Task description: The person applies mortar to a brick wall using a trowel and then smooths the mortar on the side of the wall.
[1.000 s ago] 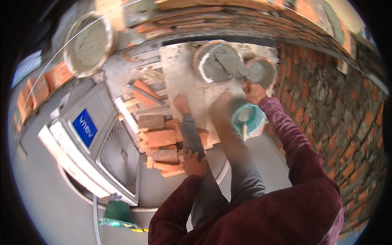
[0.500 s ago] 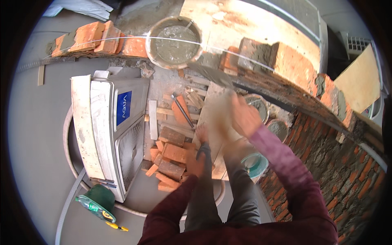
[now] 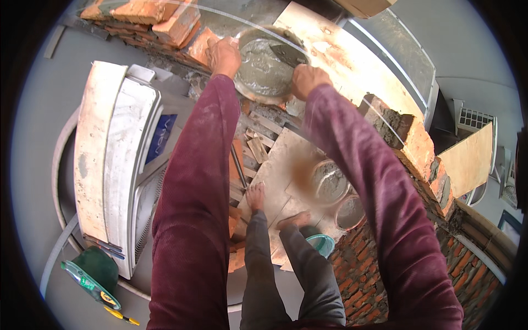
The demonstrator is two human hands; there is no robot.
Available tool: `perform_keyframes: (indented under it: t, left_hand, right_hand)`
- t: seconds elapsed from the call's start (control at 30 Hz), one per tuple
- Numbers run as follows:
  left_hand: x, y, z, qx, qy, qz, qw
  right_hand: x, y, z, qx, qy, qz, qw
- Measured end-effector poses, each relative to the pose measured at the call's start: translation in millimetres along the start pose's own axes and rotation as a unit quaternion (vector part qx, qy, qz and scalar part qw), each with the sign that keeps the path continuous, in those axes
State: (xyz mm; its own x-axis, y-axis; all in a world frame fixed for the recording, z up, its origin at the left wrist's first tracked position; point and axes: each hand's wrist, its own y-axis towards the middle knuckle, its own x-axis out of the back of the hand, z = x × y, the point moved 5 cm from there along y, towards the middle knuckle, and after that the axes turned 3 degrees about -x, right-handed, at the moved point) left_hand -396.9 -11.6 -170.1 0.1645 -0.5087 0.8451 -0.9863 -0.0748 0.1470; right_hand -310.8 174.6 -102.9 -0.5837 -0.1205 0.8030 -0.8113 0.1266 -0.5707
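Note:
A round basin [image 3: 262, 99] of wet grey mortar [image 3: 256, 67] stands at the top of the brick wall. My left hand [image 3: 224, 58] is closed at the basin's left rim, beside the bricks. My right hand [image 3: 309, 81] grips a trowel at the basin's right side. The trowel blade [image 3: 290, 55], smeared with mortar, lies over the mortar's far right part. The trowel's handle is hidden in my fist. A taut white string [image 3: 247, 22] crosses above the basin.
Loose bricks [image 3: 176, 25] top the wall at left, with more bricks [image 3: 415, 140] at right. A white outdoor air-conditioner unit [image 3: 118, 159] stands left. Two mortar buckets [image 3: 330, 182] sit near my bare feet [image 3: 256, 196]. A green helmet [image 3: 96, 269] lies at lower left.
Both hands have moved to the basin: my left hand rose from beside my leg to its rim, and my right hand brought the trowel up and left. The view has shifted too.

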Motion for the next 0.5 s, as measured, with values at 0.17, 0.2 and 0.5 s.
perform_keyframes:
  t: [0.17,0.2,0.5]
  left_hand:
    - [-21,-19,46,0.129,-0.157,0.096,0.974]
    - [-20,-23,50,0.154,-0.19,0.115,0.963]
    - [-23,-46,47,0.166,-0.227,0.055,0.958]
  right_hand:
    - [-28,30,8,0.066,-0.018,0.04,0.997]
    - [-38,33,11,0.095,-0.029,0.088,0.991]
    - [-80,-5,11,-0.038,0.556,0.265,0.787]
